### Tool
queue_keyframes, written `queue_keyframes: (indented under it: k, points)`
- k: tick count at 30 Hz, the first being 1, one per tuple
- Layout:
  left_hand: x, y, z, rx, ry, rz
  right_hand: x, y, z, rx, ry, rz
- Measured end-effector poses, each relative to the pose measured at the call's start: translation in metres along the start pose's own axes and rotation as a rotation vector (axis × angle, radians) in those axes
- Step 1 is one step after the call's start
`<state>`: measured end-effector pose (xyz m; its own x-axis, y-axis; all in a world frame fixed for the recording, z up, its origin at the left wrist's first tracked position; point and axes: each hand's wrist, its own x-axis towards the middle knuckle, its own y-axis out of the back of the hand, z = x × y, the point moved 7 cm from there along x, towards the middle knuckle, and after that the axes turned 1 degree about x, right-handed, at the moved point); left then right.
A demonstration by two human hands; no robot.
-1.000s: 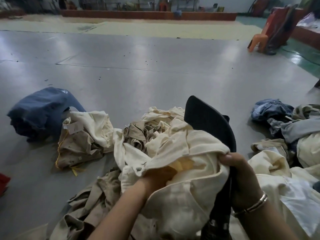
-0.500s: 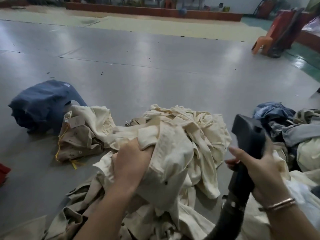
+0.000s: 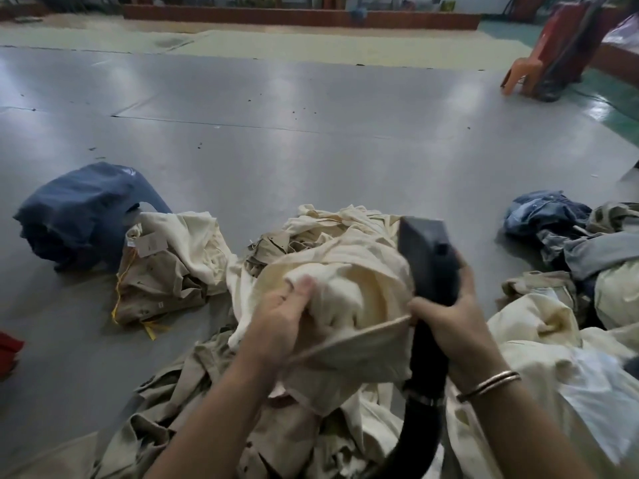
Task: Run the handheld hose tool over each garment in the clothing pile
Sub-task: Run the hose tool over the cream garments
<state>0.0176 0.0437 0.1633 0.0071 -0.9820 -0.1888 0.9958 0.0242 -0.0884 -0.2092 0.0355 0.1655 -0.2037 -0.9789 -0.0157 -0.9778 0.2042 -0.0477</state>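
Observation:
A cream garment (image 3: 349, 271) is bunched up over the pile of cream and khaki clothes (image 3: 276, 426) on the floor in front of me. My left hand (image 3: 280, 319) grips a fold of this cream garment from the left. My right hand (image 3: 449, 323) holds the black handheld hose tool (image 3: 427, 261) by its neck, and its thumb also pins the garment's hem. The tool's wide black head stands against the right side of the garment. Its black hose (image 3: 415, 430) runs down toward me.
A navy garment (image 3: 79, 216) and a cream-and-khaki bundle with a tag (image 3: 166, 267) lie at the left. More cream, grey and denim clothes (image 3: 567, 257) are heaped at the right. Orange plastic chairs (image 3: 539, 63) stand far right. Grey floor stretches ahead.
My right hand brought the tool head left from beside the pile against the cream garment. My left hand shifted its grip and pulled the garment open toward the tool.

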Motion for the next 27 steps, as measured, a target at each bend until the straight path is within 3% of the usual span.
queue_keyframes:
  k: [3,6,9,12,16,21,24,27]
  points:
    - [-0.003,0.017,0.015,-0.140,-0.108,0.058,0.012,0.033,-0.009,0.212,-0.023,0.049]
    - [-0.001,0.022,0.019,-0.386,-0.108,0.110,0.018,0.053,-0.011,0.260,-0.008,0.117]
    - [0.005,0.037,0.027,-0.469,-0.206,0.202,0.025,0.062,-0.001,0.189,-0.044,0.262]
    - [0.009,0.033,0.015,-0.472,-0.141,0.211,0.027,0.055,0.008,-0.016,-0.026,0.284]
    - [0.011,0.019,-0.008,-0.178,-0.030,0.174,0.004,0.027,-0.003,-0.084,0.130,0.174]
    - [0.009,-0.004,-0.020,0.021,0.081,0.048,-0.028,-0.032,-0.011,-0.173,0.213,-0.139]
    - [0.005,-0.006,-0.023,-0.203,0.207,0.035,-0.038,-0.056,0.000,-0.267,0.210,-0.252]
    - [0.006,-0.001,-0.016,-0.381,0.257,0.021,-0.042,-0.066,0.001,-0.404,0.281,-0.222]
